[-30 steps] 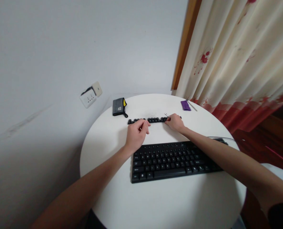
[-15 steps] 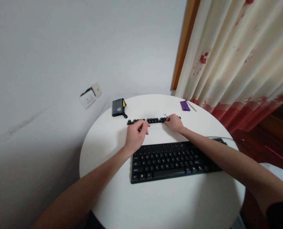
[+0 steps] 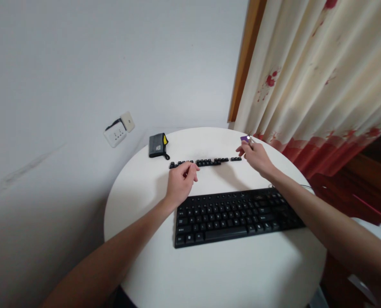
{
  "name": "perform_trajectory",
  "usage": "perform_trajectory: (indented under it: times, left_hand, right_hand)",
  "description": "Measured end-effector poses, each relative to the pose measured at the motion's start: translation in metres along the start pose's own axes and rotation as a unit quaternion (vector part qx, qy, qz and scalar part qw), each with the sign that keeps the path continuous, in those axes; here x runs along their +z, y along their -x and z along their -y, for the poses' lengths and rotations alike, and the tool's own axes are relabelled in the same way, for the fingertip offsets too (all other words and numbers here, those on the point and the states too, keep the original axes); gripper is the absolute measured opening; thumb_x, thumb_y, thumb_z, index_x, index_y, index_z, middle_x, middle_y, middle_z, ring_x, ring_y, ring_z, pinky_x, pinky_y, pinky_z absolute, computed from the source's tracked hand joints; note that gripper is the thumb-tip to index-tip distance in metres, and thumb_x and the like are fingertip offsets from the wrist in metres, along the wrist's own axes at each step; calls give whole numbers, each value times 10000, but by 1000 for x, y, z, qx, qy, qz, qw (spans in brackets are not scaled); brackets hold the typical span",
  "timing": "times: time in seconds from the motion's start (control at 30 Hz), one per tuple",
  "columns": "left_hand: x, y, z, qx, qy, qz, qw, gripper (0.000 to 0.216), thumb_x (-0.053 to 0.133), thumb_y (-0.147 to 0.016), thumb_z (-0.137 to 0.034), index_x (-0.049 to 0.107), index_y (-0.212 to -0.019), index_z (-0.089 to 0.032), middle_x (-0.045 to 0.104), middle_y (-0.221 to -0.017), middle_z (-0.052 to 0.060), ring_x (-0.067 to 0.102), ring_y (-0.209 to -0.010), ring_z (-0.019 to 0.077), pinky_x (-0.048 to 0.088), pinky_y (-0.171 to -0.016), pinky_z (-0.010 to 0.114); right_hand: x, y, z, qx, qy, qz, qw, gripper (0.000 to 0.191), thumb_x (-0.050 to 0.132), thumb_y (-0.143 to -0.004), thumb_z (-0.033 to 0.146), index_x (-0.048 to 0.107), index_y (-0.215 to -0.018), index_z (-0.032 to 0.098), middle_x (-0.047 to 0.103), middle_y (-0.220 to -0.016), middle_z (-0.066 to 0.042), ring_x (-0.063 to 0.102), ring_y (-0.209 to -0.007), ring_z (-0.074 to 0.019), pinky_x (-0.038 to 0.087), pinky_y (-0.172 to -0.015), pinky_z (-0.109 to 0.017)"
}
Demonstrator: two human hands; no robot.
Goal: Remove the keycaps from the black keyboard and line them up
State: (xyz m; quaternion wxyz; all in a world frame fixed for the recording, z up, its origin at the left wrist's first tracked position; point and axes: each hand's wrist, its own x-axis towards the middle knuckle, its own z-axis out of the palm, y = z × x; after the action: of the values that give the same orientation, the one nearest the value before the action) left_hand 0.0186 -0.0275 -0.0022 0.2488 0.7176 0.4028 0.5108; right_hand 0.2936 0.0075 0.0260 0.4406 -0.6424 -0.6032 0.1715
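Note:
My left hand (image 3: 180, 182) is closed, fingers curled and pinched, just in front of a row of loose black keycaps (image 3: 208, 162). What it holds, if anything, is hidden. My right hand (image 3: 255, 156) is raised over the far right of the table, its fingers closed round a slim metal tool (image 3: 250, 139) whose tip points away from me; its exact kind is too small to tell. Behind that hand a purple cloth (image 3: 243, 138) is partly covered. Nearer to me lies a black keyboard (image 3: 227, 214), with my right forearm crossing above its right end.
The round white table (image 3: 229, 265) stands against a wall with a power socket (image 3: 116, 133). A grey zipped pouch (image 3: 156, 146) with a yellow patch rests at the back left. A patterned curtain (image 3: 306, 85) hangs at the right, and a cable (image 3: 306, 186) runs behind the keyboard.
My right hand has lifted off the right part of the keycap row and moved right and away, carrying the metal tool towards the purple cloth. My left hand has stayed nearly in place.

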Motion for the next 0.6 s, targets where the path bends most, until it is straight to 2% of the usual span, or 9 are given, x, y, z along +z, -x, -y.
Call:
perform_trajectory:
  times: [0.1,0.17,0.23,0.33,0.4,0.6]
  left_hand:
    - [1,-1,-1,-11,6,3,1000,272,485,-959,-298,657,-800,-160,586,-560,-17,517,-485,92,415,-498,195]
    - [1,-1,-3,-16,10,3,1000,270,486,-954,-291,656,-792,-158,580,-556,-18,510,-476,88,412,-489,192]
    - [2,-2,-4,-20,14,3,1000,267,488,-948,-284,655,-784,-156,578,-553,-19,509,-473,88,412,-485,190]
    - [3,-2,-5,-27,16,5,1000,261,491,-945,-284,655,-787,-156,582,-556,-19,510,-474,87,417,-491,191]
    - [5,-2,-4,-32,16,9,999,259,493,-944,-288,654,-790,-156,583,-555,-21,509,-472,86,416,-493,192]
    - [7,0,-2,-37,14,21,999,266,492,-949,-304,651,-794,-157,584,-560,-22,511,-480,86,413,-499,195]
  right_hand:
    - [-32,19,1,-21,-113,-26,993,609,361,-967,598,696,-775,128,663,-723,-96,556,-608,-153,437,-568,-263]
    - [-48,37,0,-51,-115,-45,991,638,330,-962,639,688,-758,152,652,-749,-84,574,-680,-165,451,-626,-268]
    - [-60,57,-3,-57,-79,-65,993,640,299,-973,632,682,-761,165,612,-708,-55,543,-650,-152,422,-605,-262]
    - [-66,84,-12,-9,-64,-66,996,568,337,-974,596,642,-748,174,488,-555,7,421,-491,-123,328,-479,-256]
    - [-66,97,-22,22,-62,-52,996,470,419,-958,533,600,-705,180,467,-512,24,392,-450,-113,291,-446,-253]
    - [-63,113,-56,56,-9,-19,998,357,515,-905,413,600,-657,173,561,-513,5,462,-466,-122,338,-489,-254]
